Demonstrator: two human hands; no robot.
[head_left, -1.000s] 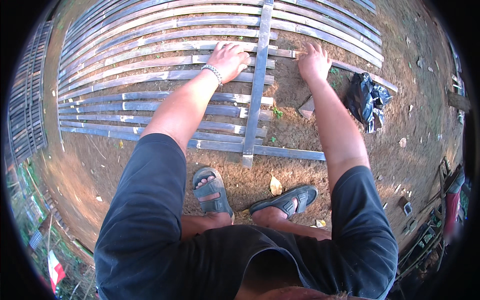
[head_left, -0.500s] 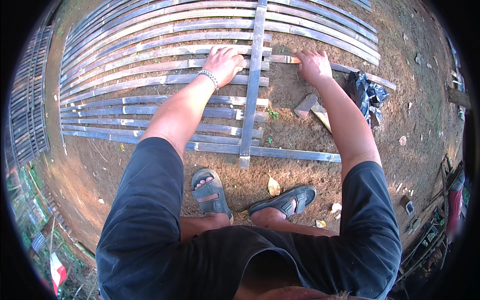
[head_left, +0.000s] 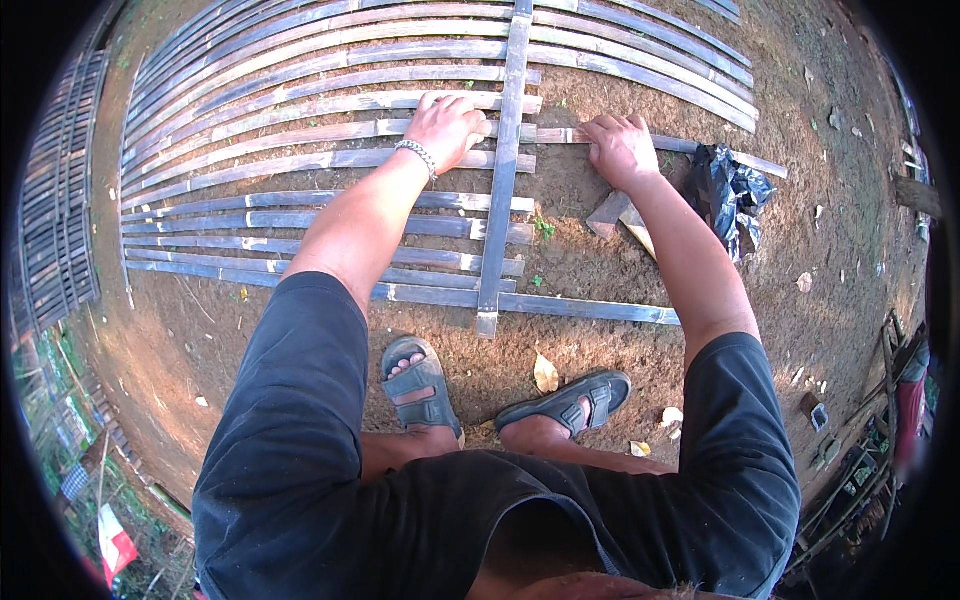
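Weathered bamboo slats (head_left: 270,160) lie side by side on the ground, with a bamboo crossbar (head_left: 507,140) running over them. My left hand (head_left: 443,132), a chain bracelet at its wrist, is just left of the crossbar, its fingers curled over a slat. Beyond the crossbar, my right hand (head_left: 622,152) has its fingers closed round a loose slat (head_left: 716,151) that stretches out to the right. That slat's left end reaches the crossbar. A flat, blade-like tool (head_left: 607,215) with a pale handle lies below my right hand, partly hidden by my forearm.
A crumpled black plastic bag (head_left: 735,195) lies by my right forearm. One longer slat (head_left: 590,308) runs close to my sandalled feet (head_left: 420,385). Another slatted bamboo panel (head_left: 60,190) is at the far left. Sticks (head_left: 865,450) are heaped at the right edge.
My right hand has drawn the loose slat slightly toward me, so its left end sits lower at the crossbar. My left hand has stayed in place.
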